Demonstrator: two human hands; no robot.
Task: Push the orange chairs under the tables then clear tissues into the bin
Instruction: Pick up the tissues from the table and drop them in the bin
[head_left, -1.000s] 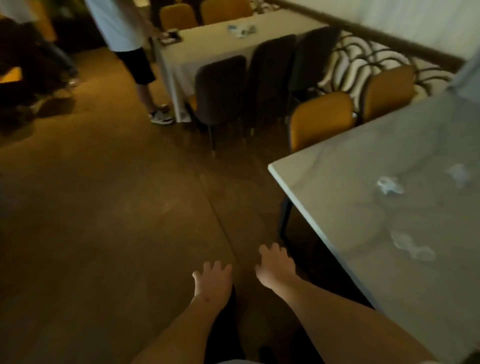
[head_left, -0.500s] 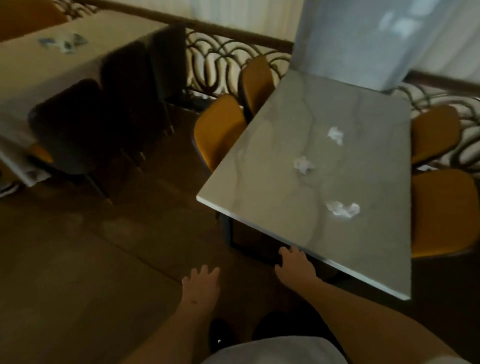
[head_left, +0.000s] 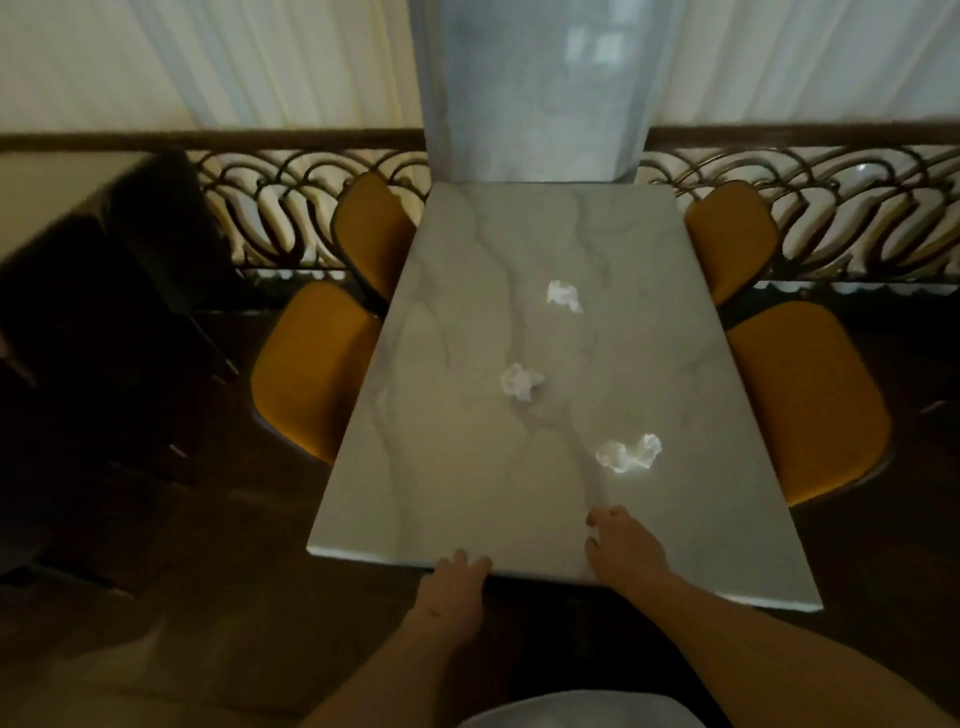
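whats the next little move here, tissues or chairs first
Probably tissues: reach the right hand, already over the table's near edge with nothing in it, forward to the nearest tissue. All four orange chairs look tucked against the table's sides, while three crumpled tissues lie on top. No bin is in view.
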